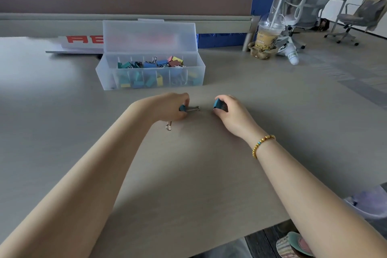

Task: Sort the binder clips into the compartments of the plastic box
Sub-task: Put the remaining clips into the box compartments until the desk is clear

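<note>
The left hand [171, 109] has its grip closed on a teal clip [182, 108], wire handles sticking out. The right hand [228, 111] pinches another teal clip [217, 103] just above the worktop [209, 174]. Beyond them stands the open plastic box [150, 73], clips of several colours inside. An iced drink [268, 35] stands far right.
</note>
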### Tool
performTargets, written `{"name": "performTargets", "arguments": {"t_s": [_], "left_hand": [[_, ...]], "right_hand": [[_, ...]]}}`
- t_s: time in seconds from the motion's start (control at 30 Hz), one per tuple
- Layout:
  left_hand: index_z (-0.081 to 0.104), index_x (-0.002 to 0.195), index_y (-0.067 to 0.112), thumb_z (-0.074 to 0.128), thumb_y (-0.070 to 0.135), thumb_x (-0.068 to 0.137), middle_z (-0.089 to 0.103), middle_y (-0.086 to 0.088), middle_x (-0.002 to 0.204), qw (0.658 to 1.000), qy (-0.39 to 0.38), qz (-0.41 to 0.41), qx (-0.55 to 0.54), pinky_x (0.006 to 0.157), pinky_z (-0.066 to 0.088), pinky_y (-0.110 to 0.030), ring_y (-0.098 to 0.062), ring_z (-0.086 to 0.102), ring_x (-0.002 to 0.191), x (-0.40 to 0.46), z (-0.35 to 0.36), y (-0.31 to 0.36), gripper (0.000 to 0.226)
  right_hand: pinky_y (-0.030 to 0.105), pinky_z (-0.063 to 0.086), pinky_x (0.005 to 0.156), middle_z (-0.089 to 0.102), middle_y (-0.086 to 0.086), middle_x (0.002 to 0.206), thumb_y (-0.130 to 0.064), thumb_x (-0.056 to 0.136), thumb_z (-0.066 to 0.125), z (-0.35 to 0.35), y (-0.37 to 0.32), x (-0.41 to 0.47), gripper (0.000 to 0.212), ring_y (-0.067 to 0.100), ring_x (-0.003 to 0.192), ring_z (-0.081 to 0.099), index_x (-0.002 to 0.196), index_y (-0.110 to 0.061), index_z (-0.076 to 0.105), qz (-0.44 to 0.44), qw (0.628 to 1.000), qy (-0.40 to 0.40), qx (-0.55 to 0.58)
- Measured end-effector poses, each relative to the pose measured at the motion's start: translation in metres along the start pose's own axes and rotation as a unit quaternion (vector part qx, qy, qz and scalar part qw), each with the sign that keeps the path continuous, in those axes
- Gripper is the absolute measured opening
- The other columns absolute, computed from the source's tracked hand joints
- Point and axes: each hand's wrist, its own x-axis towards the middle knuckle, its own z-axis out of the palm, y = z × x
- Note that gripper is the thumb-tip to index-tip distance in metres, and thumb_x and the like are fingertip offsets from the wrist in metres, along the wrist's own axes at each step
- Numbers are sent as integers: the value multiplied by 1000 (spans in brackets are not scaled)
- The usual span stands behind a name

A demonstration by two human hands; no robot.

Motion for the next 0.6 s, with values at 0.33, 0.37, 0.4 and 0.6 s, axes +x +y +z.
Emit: {"name": "performTargets", "arguments": {"t_s": [0.33,0.37,0.4,0.6], "left_hand": [[49,116,11,56,24,90,55,-4,86,981,-98,32,162,56,34,-24,-17,45,71,19,-23,16,30],[50,115,13,56,24,90,57,-3,82,987,-98,35,125,55,34,-23,-15,45,66,22,-27,13,28],[51,113,15,55,25,90,59,-2,80,992,-91,39,77,54,36,-23,-14,46,62,24,-31,10,26],[56,99,22,57,30,90,57,2,69,984,63,19,-166,54,39,-25,-12,49,53,36,-69,-24,12]], "right_hand": [[21,41,81,57,-2,98,-24,88,61,2,-33,46,21,10,90,54,107,-18,59,-20,985,70,158],[20,42,78,56,-8,92,-26,89,59,1,-40,53,23,7,85,53,111,-19,57,-16,981,78,178],[18,41,75,53,-12,90,-29,90,57,1,-46,61,28,5,83,51,117,-20,54,-9,978,84,190],[25,45,73,64,1,99,-34,93,52,-7,-66,111,30,10,83,55,110,-11,60,-5,974,148,172]]}}
